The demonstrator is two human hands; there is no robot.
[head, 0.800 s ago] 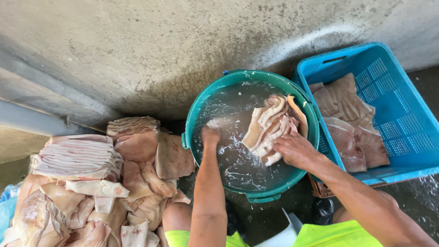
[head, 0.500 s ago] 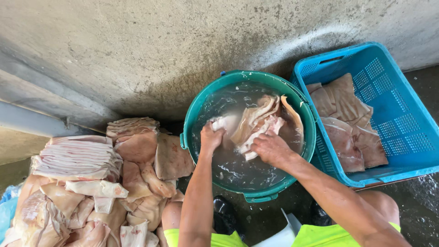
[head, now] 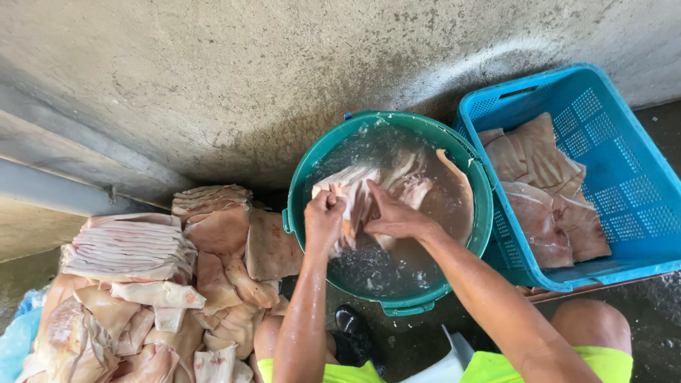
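Two bare hands over the green tub of cloudy water. Far left: stacked pale pork-skin slabs heaped on the wet floor beside the concrete wall. Left forearm rising straight from below, left hand fisted, grip clamped on one end of a wet pork-skin piece lifted partly out of the water. Right arm slanting in from lower right, right hand palm down, grip pinched on the same piece's middle. Far right: blue plastic crate just beside the tub, holding washed skin pieces.
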